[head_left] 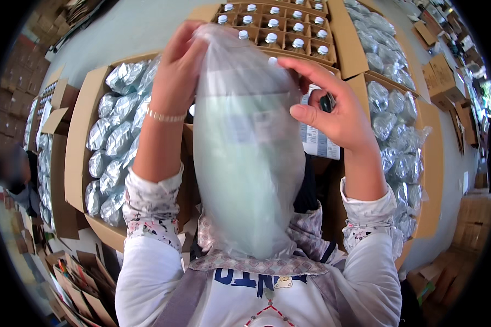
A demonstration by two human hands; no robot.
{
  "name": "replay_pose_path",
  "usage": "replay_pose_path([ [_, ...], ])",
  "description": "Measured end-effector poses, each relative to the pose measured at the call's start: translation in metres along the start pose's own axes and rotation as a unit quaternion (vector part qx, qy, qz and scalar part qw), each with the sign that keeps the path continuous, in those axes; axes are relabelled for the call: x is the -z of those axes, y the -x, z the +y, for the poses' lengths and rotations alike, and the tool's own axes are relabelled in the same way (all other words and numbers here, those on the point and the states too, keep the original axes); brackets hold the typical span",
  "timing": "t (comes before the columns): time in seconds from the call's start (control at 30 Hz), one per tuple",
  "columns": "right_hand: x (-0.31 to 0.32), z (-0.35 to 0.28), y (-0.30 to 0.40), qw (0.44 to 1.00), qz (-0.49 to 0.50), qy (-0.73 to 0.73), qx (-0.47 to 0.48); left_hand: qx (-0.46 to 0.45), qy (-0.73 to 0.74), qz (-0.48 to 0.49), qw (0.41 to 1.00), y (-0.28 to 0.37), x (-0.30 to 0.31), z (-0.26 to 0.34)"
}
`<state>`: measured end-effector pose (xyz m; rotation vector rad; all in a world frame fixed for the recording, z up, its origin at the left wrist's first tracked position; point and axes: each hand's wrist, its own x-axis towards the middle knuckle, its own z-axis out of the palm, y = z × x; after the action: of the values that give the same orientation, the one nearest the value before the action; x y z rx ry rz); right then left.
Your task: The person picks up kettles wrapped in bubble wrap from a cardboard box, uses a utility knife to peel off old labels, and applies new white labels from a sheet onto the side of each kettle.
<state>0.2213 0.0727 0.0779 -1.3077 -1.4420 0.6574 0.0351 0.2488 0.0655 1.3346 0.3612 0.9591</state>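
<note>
A translucent plastic bag [245,171] hangs upright in front of my chest. Inside it is a pale green object, blurred through the film, with a darker band and a label-like patch. At the bag's gathered top, my left hand [178,61] pinches the plastic. My right hand [335,102] is at the bag's right side, thumb and fingers spread; I cannot tell whether a fingertip touches the film. A dark green, ring-like piece [327,102] shows on that hand. Just behind lies a printed white and blue sheet or pack [321,141], partly hidden.
Ahead stands a divided carton [284,34] of white-capped bottles. An open carton [82,135] on the left holds several silvery wrapped items [116,135]. More wrapped items fill cartons [429,171] on the right. Flattened cardboard [82,282] stands low left. Another person [16,175] is at far left.
</note>
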Motion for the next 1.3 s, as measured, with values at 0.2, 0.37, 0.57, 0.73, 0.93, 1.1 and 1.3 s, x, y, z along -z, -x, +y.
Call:
replay_pose_path([
  [0.2,-0.043,-0.046,0.120,0.989,0.048,0.141,-0.025,0.105,-0.227,0.026,0.968,0.001,0.067,-0.009],
  [0.37,-0.081,-0.032,0.185,0.925,0.166,0.329,-0.090,-0.037,-0.499,-0.112,0.858,-0.029,0.093,-0.050],
  [0.57,-0.018,-0.026,0.193,0.961,-0.003,-0.008,-0.278,0.101,-0.218,-0.019,0.971,-0.063,0.069,-0.037],
  [0.73,0.104,-0.097,0.208,0.916,0.022,0.054,-0.397,0.117,-0.018,-0.068,0.991,-0.069,0.096,-0.037],
  [0.93,0.174,-0.147,0.265,0.716,-0.023,0.566,-0.409,0.121,-0.078,0.025,0.989,-0.038,0.027,-0.074],
  [1.1,0.175,-0.079,0.330,0.498,-0.247,0.741,-0.375,0.147,-0.087,-0.102,0.980,-0.001,-0.057,-0.105],
  [1.3,0.153,-0.016,0.334,0.400,-0.438,0.673,-0.441,0.176,-0.131,-0.186,0.958,0.032,-0.095,-0.111],
])
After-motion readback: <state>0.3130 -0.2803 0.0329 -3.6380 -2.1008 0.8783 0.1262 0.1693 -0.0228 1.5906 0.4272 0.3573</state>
